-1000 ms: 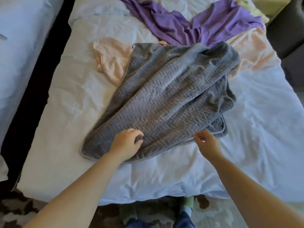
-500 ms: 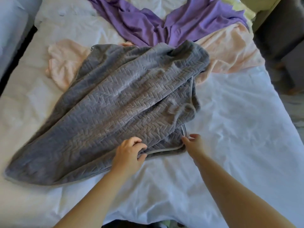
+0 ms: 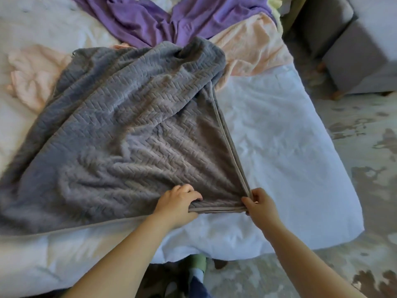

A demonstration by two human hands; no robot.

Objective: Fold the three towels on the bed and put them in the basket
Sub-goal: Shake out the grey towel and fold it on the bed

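A bed [image 3: 279, 151] with a white sheet fills most of the view, and a mottled grey-and-cream rug [image 3: 365, 190] covers the floor on the right, where a grey upholstered seat [image 3: 348, 50] stands at the far right. The grey towel [image 3: 120, 130], with its herringbone weave, lies spread across the left and middle of the bed, doubled over so that two hemmed edges run together from its far side down to its near right corner. The right hand [image 3: 261, 203] pinches that corner between thumb and fingers. The left hand [image 3: 178, 203], just beside it on the left, grips the near edge, fingers curled over the top of the cloth. Beyond the grey towel a peach towel [image 3: 251, 48] lies partly beneath it, showing on both its left and right sides, and a purple towel [image 3: 150, 20] lies crumpled at the far end of the bed.
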